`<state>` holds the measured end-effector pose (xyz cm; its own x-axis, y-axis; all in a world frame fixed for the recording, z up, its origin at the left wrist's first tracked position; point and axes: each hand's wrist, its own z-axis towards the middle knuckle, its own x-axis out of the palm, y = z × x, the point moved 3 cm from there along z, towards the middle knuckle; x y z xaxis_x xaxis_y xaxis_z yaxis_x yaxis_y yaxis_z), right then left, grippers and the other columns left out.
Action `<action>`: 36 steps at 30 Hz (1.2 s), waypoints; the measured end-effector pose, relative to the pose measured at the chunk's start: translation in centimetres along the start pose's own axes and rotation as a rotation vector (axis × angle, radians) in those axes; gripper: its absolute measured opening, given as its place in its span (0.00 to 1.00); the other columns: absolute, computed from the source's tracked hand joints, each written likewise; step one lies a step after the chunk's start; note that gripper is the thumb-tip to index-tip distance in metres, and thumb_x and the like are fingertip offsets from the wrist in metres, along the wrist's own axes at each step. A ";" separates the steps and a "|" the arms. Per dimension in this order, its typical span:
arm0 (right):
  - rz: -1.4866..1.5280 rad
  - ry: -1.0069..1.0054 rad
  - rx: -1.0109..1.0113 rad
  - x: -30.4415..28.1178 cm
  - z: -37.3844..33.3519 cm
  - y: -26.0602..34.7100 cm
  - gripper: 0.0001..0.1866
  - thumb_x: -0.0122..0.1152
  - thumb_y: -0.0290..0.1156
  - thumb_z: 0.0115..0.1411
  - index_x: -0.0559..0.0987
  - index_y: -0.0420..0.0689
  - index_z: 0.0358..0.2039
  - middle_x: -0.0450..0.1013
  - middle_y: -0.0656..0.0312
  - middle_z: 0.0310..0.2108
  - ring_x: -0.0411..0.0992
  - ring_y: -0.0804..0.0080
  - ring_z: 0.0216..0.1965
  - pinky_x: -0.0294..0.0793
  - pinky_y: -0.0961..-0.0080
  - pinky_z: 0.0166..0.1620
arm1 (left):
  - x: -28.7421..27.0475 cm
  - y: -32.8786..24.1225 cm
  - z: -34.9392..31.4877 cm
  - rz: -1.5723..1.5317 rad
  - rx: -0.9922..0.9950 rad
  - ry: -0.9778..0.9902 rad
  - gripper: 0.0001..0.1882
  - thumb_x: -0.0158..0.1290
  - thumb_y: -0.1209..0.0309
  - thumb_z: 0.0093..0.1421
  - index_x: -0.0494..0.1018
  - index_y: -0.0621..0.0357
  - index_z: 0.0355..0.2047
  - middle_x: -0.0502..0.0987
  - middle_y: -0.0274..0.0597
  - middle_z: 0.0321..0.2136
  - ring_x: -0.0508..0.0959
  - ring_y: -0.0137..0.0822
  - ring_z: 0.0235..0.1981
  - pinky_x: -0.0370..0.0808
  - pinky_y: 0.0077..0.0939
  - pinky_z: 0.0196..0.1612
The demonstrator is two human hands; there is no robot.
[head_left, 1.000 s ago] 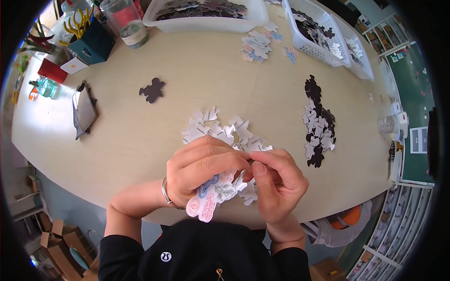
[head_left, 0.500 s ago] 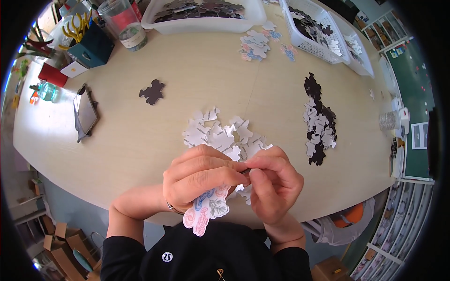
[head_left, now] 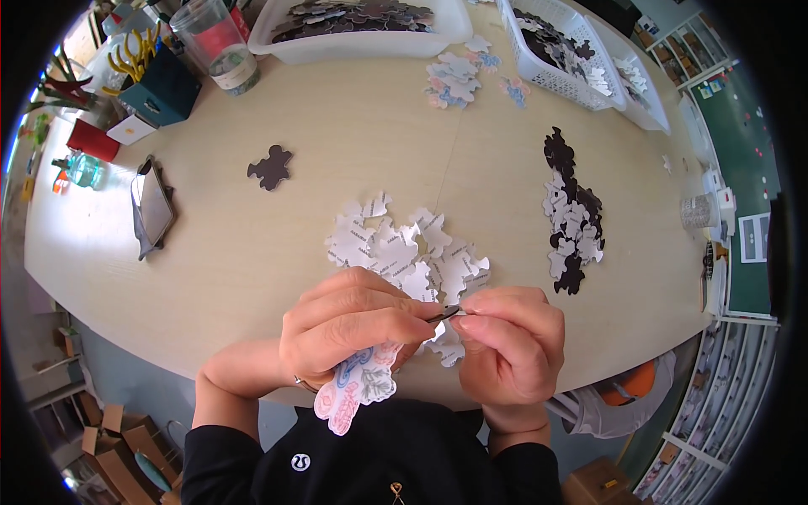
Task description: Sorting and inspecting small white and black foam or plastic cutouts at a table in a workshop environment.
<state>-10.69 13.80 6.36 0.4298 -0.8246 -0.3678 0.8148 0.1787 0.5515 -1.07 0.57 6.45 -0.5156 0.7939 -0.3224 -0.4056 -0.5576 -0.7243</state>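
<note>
My left hand (head_left: 353, 324) is closed round floral paper cut-outs (head_left: 358, 387) printed in pink, blue and grey, which hang below its palm. Its fingertips also grip a thin dark piece (head_left: 444, 314), seen nearly edge-on. At that piece's right end, my right hand (head_left: 513, 341) pinches with thumb and forefinger; a pale edge shows between them. Just beyond both hands lies a loose pile of white backing-paper scraps (head_left: 396, 248) with irregular outlines. How many cut-outs the left hand holds is hidden by its fingers.
One dark cut-out (head_left: 270, 167) lies to the left, past a grey pouch (head_left: 153, 209). Black and white cut-outs (head_left: 574, 219) are heaped on the right. Farther off stand a white tub (head_left: 362, 49), a white basket (head_left: 564, 67), floral pieces (head_left: 453, 80) and a tool holder (head_left: 162, 93).
My hands have drawn slightly apart, the right moving right and the left a little left. More of the dark piece shows between them. The hanging cut-outs shifted left and down.
</note>
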 end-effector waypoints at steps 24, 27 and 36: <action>-0.138 0.150 -0.130 -0.5 0.8 0.2 0.13 0.62 0.19 0.43 0.76 0.36 0.33 0.69 0.57 0.35 0.72 0.64 0.33 0.76 0.75 0.31 | -0.2 -0.4 0.3 -0.023 -0.037 0.069 0.15 0.60 0.85 0.41 0.73 0.56 0.30 0.78 0.37 0.29 0.75 0.32 0.26 0.71 0.22 0.28; -0.142 0.153 -0.142 -0.5 1.0 0.3 0.13 0.62 0.19 0.43 0.76 0.36 0.33 0.70 0.57 0.35 0.72 0.64 0.33 0.76 0.76 0.31 | -0.2 -0.4 0.2 -0.012 -0.049 0.057 0.16 0.59 0.85 0.41 0.72 0.56 0.31 0.78 0.38 0.30 0.75 0.32 0.26 0.71 0.22 0.28; -0.185 0.189 -0.144 -0.2 1.3 0.2 0.13 0.65 0.19 0.42 0.75 0.35 0.31 0.70 0.57 0.32 0.72 0.64 0.31 0.75 0.76 0.29 | -0.2 -0.2 0.1 -0.007 -0.031 0.058 0.18 0.60 0.86 0.40 0.72 0.57 0.32 0.78 0.39 0.29 0.75 0.32 0.25 0.71 0.21 0.27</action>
<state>-11.07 13.29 7.51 0.3222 -0.7384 -0.5924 0.9271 0.1198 0.3551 -0.94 0.48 6.78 -0.4675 0.8111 -0.3514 -0.3852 -0.5447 -0.7449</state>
